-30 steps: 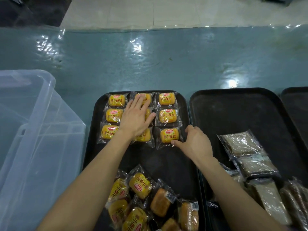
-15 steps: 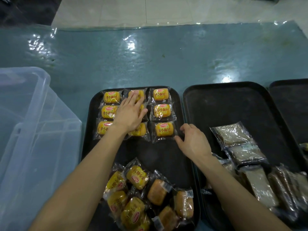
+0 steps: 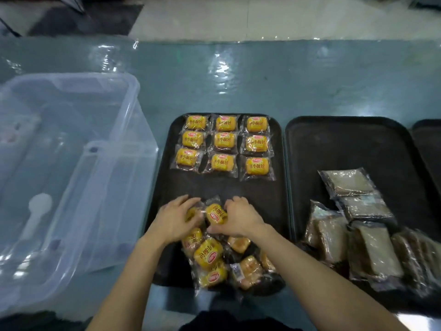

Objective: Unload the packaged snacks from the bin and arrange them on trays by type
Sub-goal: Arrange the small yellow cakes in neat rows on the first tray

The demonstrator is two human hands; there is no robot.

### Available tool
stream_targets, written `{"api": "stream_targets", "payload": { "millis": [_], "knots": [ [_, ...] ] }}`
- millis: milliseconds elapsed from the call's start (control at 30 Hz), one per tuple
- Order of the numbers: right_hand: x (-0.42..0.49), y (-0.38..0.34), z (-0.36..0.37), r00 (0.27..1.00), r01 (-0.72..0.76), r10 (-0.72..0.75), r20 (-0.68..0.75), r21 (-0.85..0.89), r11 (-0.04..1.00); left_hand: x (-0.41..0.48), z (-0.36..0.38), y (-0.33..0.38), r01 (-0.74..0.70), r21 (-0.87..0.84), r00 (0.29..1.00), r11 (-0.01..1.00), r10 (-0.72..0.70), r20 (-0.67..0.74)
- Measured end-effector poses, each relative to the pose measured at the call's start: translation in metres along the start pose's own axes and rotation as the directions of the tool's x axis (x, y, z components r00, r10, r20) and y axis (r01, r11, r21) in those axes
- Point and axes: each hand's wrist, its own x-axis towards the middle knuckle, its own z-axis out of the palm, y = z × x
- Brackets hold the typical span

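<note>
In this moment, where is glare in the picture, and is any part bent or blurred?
Head view: glare patches shine on the glossy table cover and on the yellow bun wrappers; the wide lens bows the table's far edge; the brown packets at lower right look soft.

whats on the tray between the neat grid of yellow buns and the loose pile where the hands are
Nothing: the head view shows a bare strip of black tray between the grid of yellow buns and the loose pile.
</note>
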Motion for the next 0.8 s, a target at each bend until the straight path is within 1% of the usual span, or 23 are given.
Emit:
{"api": "stream_targets", "payload": {
  "millis": [33, 67, 133, 200, 267, 367, 400, 433, 467, 533, 600, 633, 700, 767, 800],
  "knots": [
    [0.005, -0.004, 0.004, 1.000, -0.024, 0.024, 0.007, 0.022, 0.999, -0.004, 0.008, -0.005, 0.011, 0.046, 1.000, 0.999, -0.012, 0.023],
    [0.010, -0.007, 0.008, 0.998, -0.060, 0.061, 0.001, 0.063, 0.996, -0.007, 0.015, -0.008, 0.027, 0.076, 0.999, 0.997, -0.028, 0.018],
    [0.015, -0.009, 0.009, 0.989, -0.143, 0.146, -0.006, 0.170, 0.975, -0.011, 0.023, -0.010, 0.063, 0.088, 0.998, 0.994, -0.060, -0.037],
    [0.015, -0.008, 0.004, 0.980, -0.197, 0.194, 0.039, 0.289, 0.937, -0.016, 0.028, -0.007, 0.095, 0.083, 0.993, 0.992, -0.089, -0.079],
    [0.015, -0.003, -0.001, 0.978, -0.209, 0.195, 0.075, 0.341, 0.917, -0.020, 0.034, -0.001, 0.131, 0.083, 0.986, 0.988, -0.120, -0.118],
    [0.015, 0.002, -0.003, 0.976, -0.219, 0.209, 0.065, 0.283, 0.934, -0.027, 0.043, 0.010, 0.180, 0.057, 0.969, 0.982, -0.168, -0.180],
    [0.015, 0.003, -0.004, 0.976, -0.217, 0.211, 0.054, 0.321, 0.922, -0.028, 0.045, 0.012, 0.199, 0.041, 0.963, 0.979, -0.187, -0.194],
    [0.015, 0.005, -0.005, 0.978, -0.199, 0.206, 0.026, 0.397, 0.896, -0.029, 0.048, 0.015, 0.213, 0.030, 0.958, 0.976, -0.203, -0.205],
    [0.015, 0.007, -0.007, 0.979, -0.161, 0.200, -0.025, 0.503, 0.850, -0.030, 0.049, 0.017, 0.225, 0.023, 0.954, 0.974, -0.215, -0.208],
    [0.010, 0.013, -0.013, 0.966, -0.057, 0.218, -0.140, 0.706, 0.706, -0.030, 0.047, 0.019, 0.233, 0.015, 0.953, 0.972, -0.225, -0.203],
    [0.002, 0.019, -0.020, 0.946, 0.051, 0.235, -0.224, 0.817, 0.574, -0.028, 0.039, 0.020, 0.217, -0.021, 0.949, 0.976, -0.216, -0.231],
    [-0.003, 0.021, -0.023, 0.937, 0.080, 0.247, -0.247, 0.840, 0.537, -0.024, 0.034, 0.019, 0.203, -0.044, 0.943, 0.978, -0.207, -0.261],
    [-0.014, 0.022, -0.026, 0.922, 0.079, 0.309, -0.234, 0.894, 0.441, -0.008, 0.019, 0.016, 0.175, -0.065, 0.929, 0.982, -0.187, -0.321],
    [-0.021, 0.022, -0.024, 0.904, 0.048, 0.395, -0.163, 0.957, 0.285, 0.017, 0.003, 0.014, 0.148, -0.050, 0.920, 0.988, -0.156, -0.360],
    [-0.023, 0.022, -0.021, 0.891, 0.028, 0.434, -0.130, 0.972, 0.235, 0.031, -0.004, 0.012, 0.132, -0.035, 0.919, 0.991, -0.135, -0.370]
  ]
}}
